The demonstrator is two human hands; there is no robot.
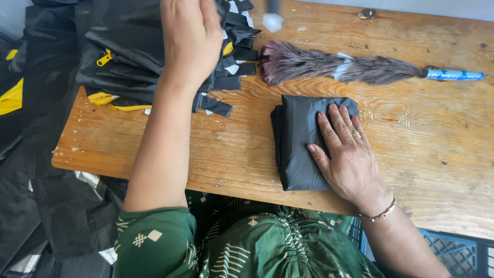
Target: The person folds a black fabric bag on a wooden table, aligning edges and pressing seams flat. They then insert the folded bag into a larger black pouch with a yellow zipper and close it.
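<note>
A folded black fabric piece [298, 128] lies flat on the wooden table [236, 154] in front of me. My right hand [347, 154] rests palm down on its right half, fingers spread, with a ring and a bracelet on it. My left hand [190, 36] reaches to the far left and lies on a heap of black fabric pieces [128, 56] with yellow zippers and white tags; whether its fingers grip anything is hidden.
A feather duster [329, 66] with a blue handle lies across the back of the table. More black and yellow fabric [20, 98] hangs off the left edge and covers the floor. A blue crate [453, 252] stands at lower right.
</note>
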